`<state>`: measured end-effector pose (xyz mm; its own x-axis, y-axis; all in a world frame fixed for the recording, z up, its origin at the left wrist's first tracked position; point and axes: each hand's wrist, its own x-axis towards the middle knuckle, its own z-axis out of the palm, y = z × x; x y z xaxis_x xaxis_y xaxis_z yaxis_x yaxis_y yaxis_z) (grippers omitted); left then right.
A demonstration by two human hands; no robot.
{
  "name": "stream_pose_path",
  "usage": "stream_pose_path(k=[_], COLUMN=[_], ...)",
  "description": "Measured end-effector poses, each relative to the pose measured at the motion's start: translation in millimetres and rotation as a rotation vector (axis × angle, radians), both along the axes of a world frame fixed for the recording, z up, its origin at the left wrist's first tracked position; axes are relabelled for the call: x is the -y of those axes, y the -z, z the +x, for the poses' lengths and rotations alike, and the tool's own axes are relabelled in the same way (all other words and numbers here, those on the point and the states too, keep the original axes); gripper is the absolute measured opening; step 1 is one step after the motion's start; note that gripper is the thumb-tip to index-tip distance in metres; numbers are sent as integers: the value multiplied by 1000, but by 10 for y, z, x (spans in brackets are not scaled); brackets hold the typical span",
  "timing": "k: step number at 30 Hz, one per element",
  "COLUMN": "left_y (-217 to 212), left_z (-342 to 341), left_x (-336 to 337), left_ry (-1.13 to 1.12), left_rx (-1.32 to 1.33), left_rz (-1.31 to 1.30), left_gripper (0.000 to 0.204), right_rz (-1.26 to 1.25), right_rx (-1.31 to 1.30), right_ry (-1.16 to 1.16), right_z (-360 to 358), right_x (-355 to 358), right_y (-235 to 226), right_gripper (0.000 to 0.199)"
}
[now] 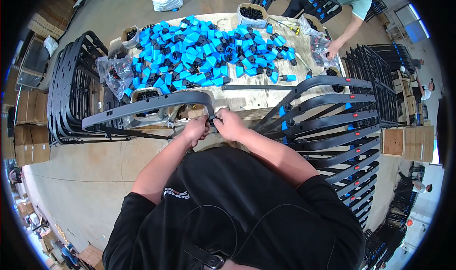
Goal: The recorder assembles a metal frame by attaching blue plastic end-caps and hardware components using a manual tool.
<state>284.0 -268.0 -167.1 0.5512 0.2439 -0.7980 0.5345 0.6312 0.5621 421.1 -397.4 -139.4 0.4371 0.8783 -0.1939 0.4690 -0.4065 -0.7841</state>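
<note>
Both hands, left (196,129) and right (228,124), grasp the frame's (142,106) bent end between their fingertips; blue clips (209,51) lie beyond.

The single head view looks steeply down from above the person's own shoulders, close over the near edge of the counter (247,101), facing across it toward its far side.

– The left hand (196,129) and right hand (229,123) cover the curved black frame's (147,105) end; what the fingers pinch is hidden
– And the co-worker's hand (332,47)?
– Partly inside a clear bag (321,46), its contents too small to tell. The picture's top edge cuts that person off at the shoulders
– The stacked frames (342,142)?
– Their lower ends vanish behind the wearer's black shirt (237,208)
</note>
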Motion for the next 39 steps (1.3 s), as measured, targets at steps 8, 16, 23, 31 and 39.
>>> stream_pose_path(k=[8,16,23,31,39], left_y=[168,-219,-457,690,365], left_z=[-138,-200,-1151,-3902,-3883], left_x=[27,73,-249,-1685,-2734], left_ry=[203,355,618,354,56], left_rx=[192,317,-3,-501,-516], left_rz=[703,1304,910,966,1001], left_gripper=[31,20,35,34,38], right_rz=[-52,29,30,-85,-38], right_rx=[64,-73,-689,-1079,-973], right_ry=[-6,91,231,508,508], right_z=[-19,-34,-55,-655,-2024], right_x=[-23,-10,317,417,-467], right_y=[-85,138,234,210,373], right_gripper=[25,27,18,17,16])
